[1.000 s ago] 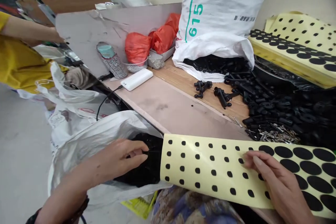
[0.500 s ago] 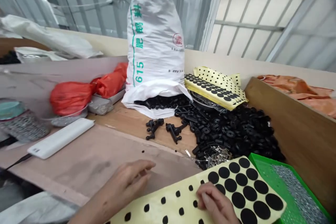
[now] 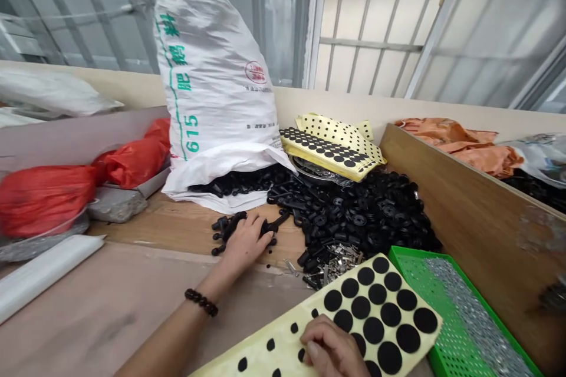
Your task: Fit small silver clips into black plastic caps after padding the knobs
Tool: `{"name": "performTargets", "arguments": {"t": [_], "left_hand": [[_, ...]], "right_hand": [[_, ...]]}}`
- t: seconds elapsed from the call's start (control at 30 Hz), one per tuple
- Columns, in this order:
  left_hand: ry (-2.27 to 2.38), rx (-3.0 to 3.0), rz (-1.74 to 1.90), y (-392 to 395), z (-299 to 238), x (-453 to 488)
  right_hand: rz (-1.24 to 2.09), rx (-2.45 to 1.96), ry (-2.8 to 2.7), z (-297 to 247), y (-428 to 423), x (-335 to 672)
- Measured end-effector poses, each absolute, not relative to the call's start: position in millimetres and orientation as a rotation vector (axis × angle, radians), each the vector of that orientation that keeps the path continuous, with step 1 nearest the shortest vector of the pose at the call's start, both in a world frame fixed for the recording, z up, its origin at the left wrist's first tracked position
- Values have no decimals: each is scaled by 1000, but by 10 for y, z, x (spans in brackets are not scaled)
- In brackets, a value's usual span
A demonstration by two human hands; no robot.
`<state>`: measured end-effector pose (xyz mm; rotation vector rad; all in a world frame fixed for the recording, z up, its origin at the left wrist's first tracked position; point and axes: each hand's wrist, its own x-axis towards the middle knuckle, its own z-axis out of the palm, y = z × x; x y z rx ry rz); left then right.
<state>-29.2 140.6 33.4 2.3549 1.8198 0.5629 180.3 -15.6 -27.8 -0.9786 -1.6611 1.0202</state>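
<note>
Firstly, at seven o'clock from centre, lies the left hand (image 3: pixel 247 241), fingers spread over black plastic fittings (image 3: pixel 228 227); whether it grips one cannot be told. Toward five o'clock, the right hand (image 3: pixel 332 349) curls over a yellow sheet (image 3: pixel 352 321) of black discs, its hold likewise unclear. At four o'clock: one heap of black plastic parts (image 3: pixel 371 209), one green perforated tray (image 3: pixel 455 333).

A bracelet (image 3: pixel 201 302) of dark brown, round, glossy beads circles the left wrist (image 3: pixel 213 286); the left forearm (image 3: pixel 165 339) and right hand (image 3: pixel 332 346) are bare.
</note>
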Motion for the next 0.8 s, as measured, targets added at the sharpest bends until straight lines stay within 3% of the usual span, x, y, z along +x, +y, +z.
{"name": "performTargets", "arguments": {"t": [0.53,0.7,0.8], "left_hand": [[1919,2568,351,1147,235,-154],[1396,2703,560,637,218,-49],[1150,2692,467,210,113,75]], "right_hand": [[1029,-963,-1812,89,-250,1666],[766,-1172,-1755,228,-203,1987],[459,-1441,-1893,230,-201,2263]]}}
